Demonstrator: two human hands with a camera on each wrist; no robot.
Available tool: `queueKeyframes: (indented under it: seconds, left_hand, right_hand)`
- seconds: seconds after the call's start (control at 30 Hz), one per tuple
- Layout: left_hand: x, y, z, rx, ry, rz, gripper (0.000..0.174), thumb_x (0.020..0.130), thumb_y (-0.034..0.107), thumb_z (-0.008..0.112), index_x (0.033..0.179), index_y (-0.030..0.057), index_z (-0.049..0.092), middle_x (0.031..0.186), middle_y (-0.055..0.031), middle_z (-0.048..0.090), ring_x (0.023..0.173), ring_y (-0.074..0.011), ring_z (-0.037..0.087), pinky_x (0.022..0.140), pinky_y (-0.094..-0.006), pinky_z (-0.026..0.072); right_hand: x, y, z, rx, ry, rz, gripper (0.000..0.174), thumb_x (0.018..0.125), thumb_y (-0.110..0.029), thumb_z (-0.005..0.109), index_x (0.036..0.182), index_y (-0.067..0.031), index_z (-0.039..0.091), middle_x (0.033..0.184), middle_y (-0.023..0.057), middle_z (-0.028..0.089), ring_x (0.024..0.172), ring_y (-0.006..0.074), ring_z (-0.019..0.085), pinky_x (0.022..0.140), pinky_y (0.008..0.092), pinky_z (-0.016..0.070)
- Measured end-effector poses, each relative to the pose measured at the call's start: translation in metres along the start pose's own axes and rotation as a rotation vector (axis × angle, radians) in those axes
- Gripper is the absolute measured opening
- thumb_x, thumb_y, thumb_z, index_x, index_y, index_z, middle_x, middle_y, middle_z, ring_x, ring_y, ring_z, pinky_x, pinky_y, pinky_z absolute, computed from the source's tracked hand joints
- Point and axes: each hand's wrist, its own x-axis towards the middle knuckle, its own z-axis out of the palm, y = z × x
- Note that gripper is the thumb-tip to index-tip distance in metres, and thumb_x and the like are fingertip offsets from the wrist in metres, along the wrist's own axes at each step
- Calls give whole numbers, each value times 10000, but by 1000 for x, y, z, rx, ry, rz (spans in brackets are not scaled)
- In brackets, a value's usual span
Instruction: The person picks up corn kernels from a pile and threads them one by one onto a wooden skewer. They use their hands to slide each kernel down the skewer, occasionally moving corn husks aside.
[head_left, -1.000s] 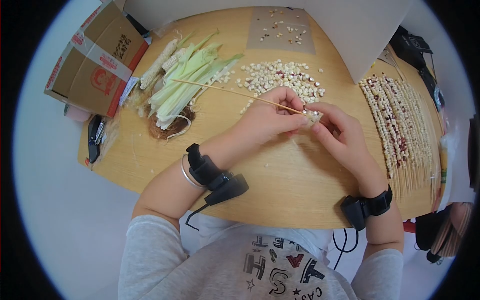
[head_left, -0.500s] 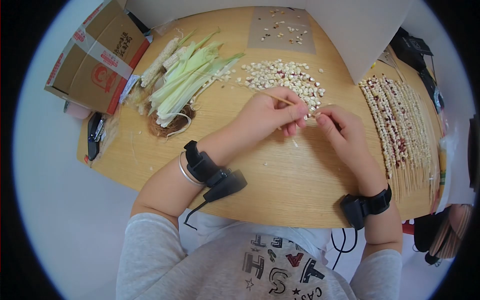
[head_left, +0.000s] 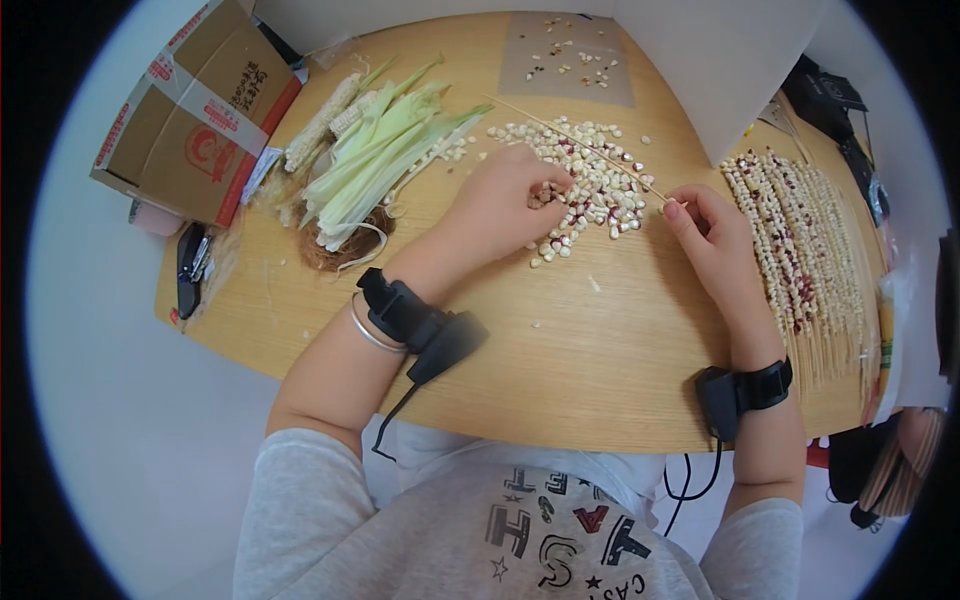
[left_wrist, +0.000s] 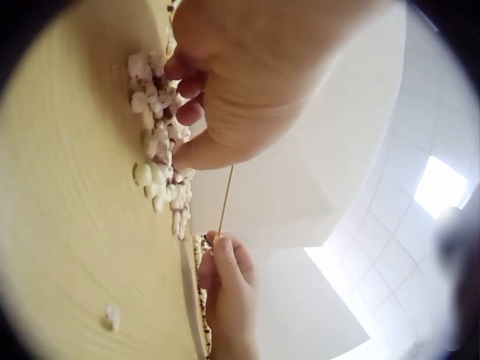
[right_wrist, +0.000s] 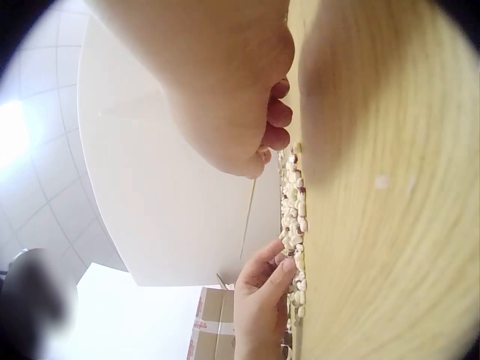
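Observation:
My left hand [head_left: 510, 205] reaches down to a pile of corn kernels [head_left: 600, 185], pale with some dark red ones. In the left wrist view its bent fingers [left_wrist: 191, 112] are at the pile, with a gap between thumb and fingers. To the right of the pile, my right hand [head_left: 710, 225] pinches a thin wooden skewer [head_left: 575, 142] near one end, between thumb and index finger. The skewer slants up and left above the kernels. From the right wrist view, the right fingers [right_wrist: 277, 116] hide the gripped end.
Finished skewers of threaded kernels [head_left: 800, 250] lie in rows at the right. Corn husks [head_left: 385, 165], bare cobs [head_left: 325, 120] and a cardboard box [head_left: 200, 120] are at the left, beside a black stapler [head_left: 190, 270]. A sheet with scattered kernels [head_left: 570, 75] lies at the back.
My left hand has let go of the skewer and moved left to the kernel pile. The right hand now holds the skewer alone, having shifted slightly right.

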Motion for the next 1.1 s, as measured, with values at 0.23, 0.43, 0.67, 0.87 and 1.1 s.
queueKeyframes:
  seconds: [0.23, 0.43, 0.67, 0.87, 1.1]
  left_hand:
    - [2, -8, 7, -9, 6, 20, 153, 778, 98, 630, 913, 27, 646, 758, -52, 525, 674, -144, 502, 611, -271, 423]
    - [4, -12, 6, -141, 147, -97, 143, 783, 99, 629, 901, 20, 646, 755, -60, 541, 654, -144, 506, 603, -272, 424]
    - [0, -3, 8, 36, -2, 57, 145, 770, 109, 645, 892, 30, 647, 757, -52, 488, 720, -157, 501, 624, -275, 420]
    - [3, -1, 5, -141, 55, -171, 111, 786, 116, 651, 842, 24, 624, 741, -22, 564, 661, -99, 523, 591, -235, 424]
    - [6, -16, 0, -553, 119, -307, 105, 798, 80, 636, 878, 22, 601, 743, 0, 590, 659, -57, 528, 584, -196, 433]
  right_hand:
    - [0, -3, -1, -24, -30, 4, 182, 831, -189, 602, 866, -10, 604, 569, 34, 488, 524, 112, 448, 498, 256, 366]
    - [0, -5, -2, -39, -35, 7, 187, 834, -192, 599, 865, -8, 604, 570, 39, 495, 525, 114, 454, 500, 258, 369]
    - [0, -7, -2, -38, -43, 14, 197, 836, -200, 596, 861, -5, 604, 581, 48, 511, 529, 120, 464, 508, 262, 379]
    - [0, -4, -1, -27, -32, -3, 202, 836, -204, 596, 865, -5, 607, 584, 54, 520, 530, 125, 471, 506, 265, 379]
    - [1, -3, -2, -44, -43, -8, 210, 840, -211, 594, 867, -3, 608, 583, 55, 520, 535, 128, 473, 507, 266, 379]
